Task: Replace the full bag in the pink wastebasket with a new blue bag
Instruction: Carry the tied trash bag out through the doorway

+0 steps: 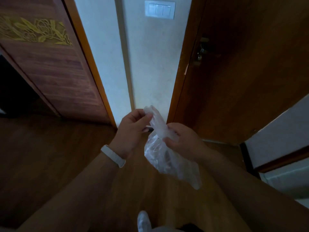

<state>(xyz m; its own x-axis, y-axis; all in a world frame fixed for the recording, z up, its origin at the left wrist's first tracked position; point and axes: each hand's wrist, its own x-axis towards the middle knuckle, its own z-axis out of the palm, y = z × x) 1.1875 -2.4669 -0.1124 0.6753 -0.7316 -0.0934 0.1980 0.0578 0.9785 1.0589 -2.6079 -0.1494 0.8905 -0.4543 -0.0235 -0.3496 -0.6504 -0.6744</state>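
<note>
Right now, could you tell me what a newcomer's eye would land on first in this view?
First, the clear plastic bag held up at the centre, its top pinched by the left hand and gripped lower by the right hand. Next, the white wristband on the left wrist. Behind them, a white wall with a light switch stands between two brown wooden doors.

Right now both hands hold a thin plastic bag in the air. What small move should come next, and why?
Probably pull the hands apart to open it. The left hand pinches the top of the plastic bag, the right hand grips it lower, and it hangs crumpled and closed. No wastebasket is in view.
</note>
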